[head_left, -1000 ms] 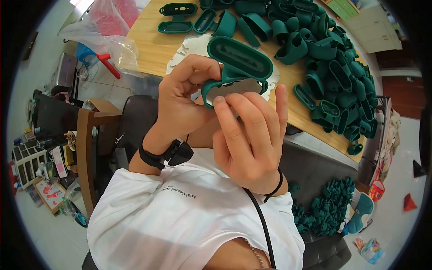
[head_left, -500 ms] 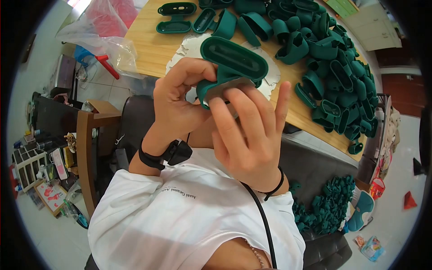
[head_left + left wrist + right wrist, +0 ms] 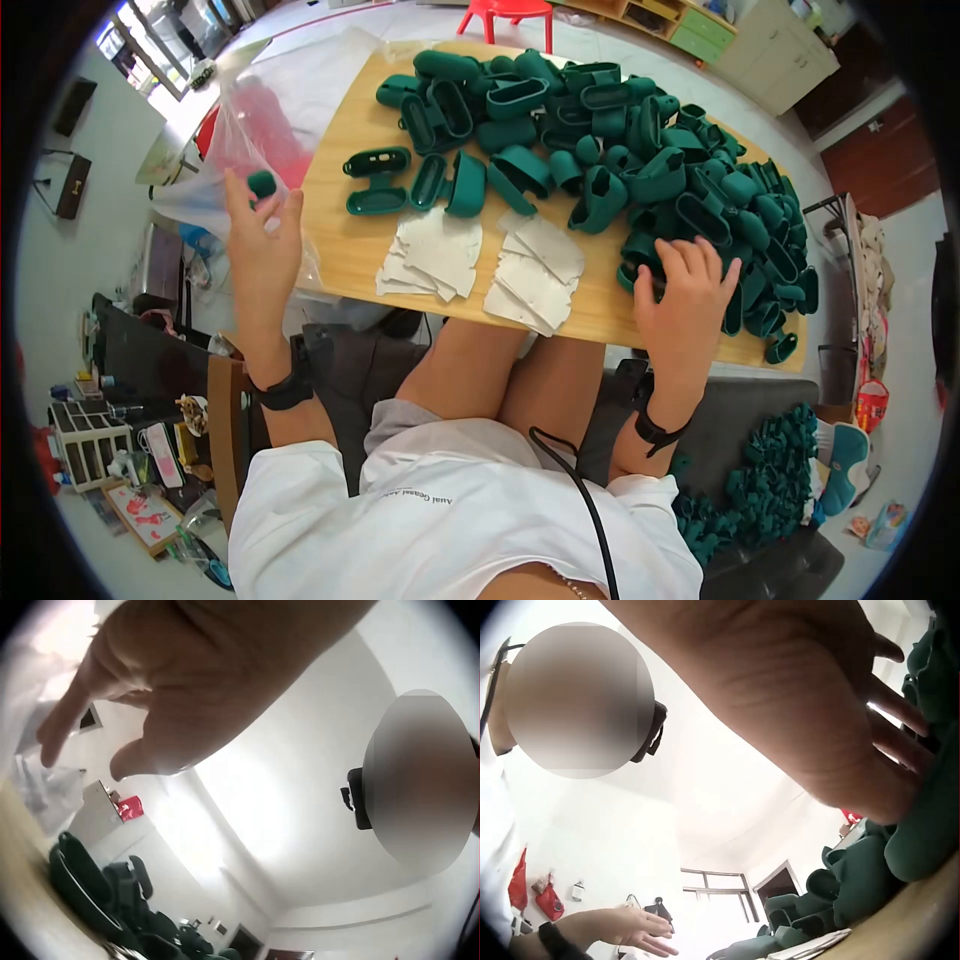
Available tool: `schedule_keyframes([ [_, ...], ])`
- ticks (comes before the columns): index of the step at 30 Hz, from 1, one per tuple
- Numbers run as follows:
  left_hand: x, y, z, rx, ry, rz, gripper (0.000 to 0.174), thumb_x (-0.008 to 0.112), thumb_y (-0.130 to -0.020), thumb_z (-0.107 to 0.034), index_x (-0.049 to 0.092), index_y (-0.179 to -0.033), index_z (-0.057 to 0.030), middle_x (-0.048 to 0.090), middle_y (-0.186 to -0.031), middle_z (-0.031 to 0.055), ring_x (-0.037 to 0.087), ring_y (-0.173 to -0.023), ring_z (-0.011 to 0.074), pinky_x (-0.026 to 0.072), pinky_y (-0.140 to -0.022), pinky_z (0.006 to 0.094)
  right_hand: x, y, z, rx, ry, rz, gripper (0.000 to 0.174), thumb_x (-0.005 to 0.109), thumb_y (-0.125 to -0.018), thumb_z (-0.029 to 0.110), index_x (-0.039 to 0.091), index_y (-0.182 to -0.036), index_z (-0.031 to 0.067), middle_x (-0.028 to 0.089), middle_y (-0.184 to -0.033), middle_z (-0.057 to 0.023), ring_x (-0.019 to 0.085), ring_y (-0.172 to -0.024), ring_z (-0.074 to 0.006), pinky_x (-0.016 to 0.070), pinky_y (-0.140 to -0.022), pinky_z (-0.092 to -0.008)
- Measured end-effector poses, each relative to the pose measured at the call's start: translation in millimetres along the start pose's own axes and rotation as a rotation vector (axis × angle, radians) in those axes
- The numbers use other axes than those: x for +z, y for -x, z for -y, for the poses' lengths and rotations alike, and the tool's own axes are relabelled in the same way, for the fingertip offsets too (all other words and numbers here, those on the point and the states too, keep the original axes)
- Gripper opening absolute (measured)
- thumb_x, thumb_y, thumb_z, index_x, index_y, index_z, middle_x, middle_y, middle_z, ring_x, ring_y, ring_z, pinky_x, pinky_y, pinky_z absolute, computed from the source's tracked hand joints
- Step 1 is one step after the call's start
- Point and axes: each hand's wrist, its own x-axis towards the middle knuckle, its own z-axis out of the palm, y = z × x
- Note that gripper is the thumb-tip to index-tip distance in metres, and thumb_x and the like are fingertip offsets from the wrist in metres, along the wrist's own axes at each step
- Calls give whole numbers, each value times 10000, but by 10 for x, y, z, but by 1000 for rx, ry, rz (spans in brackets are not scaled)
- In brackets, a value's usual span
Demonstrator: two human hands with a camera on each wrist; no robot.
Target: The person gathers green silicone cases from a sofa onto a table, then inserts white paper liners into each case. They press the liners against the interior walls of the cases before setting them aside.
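Note:
My left hand (image 3: 262, 235) is held out past the table's left edge, fingers spread, at a clear plastic bag (image 3: 190, 200). A small dark green case (image 3: 261, 184) shows just beyond its fingertips, between finger and thumb in the head view. In the left wrist view the left hand (image 3: 172, 682) has its fingers extended. My right hand (image 3: 688, 295) reaches over the near side of a heap of green rubbery cases (image 3: 655, 175), fingers spread and touching them. The right wrist view shows the right hand's fingers (image 3: 900, 742) partly hidden behind a green case (image 3: 930, 817).
Two stacks of white sheets, a left stack (image 3: 435, 255) and a right stack (image 3: 535, 275), lie near the table's front edge. Two opened cases, one of them this case (image 3: 378, 180), lie behind them. More green pieces (image 3: 755, 480) are piled on the dark seat at right.
Both hands were together around one green case, the right fingers at a white sheet inside it. Now they are apart: left out at the plastic bag, right over the heap.

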Motion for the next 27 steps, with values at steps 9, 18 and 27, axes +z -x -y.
schedule_keyframes([
  [9,208,831,-595,8,763,780,366,628,-925,-147,531,-1249,-8,622,-1155,103,616,-1022,136,518,-734,238,54,-134,-25,-195,-43,-143,156,665,-760,93,690,-914,93,654,-981,3,562,-1007,-229,304,-1065,-543],
  [18,383,1071,-619,-464,1342,1518,571,724,-712,110,509,-1236,45,621,-1130,130,631,-1013,200,532,-829,322,-68,88,546,-711,-1222,53,252,735,-702,38,726,-949,89,656,-1002,-115,622,-897,-244,510,-713,-310],
  [27,332,1175,-681,-483,1112,1369,647,795,-639,96,511,-1216,14,675,-1035,148,664,-961,209,537,-847,344,168,-50,510,-160,-1150,-65,252,720,-744,11,671,-991,29,624,-946,-96,622,-776,-228,513,-647,-302],
])
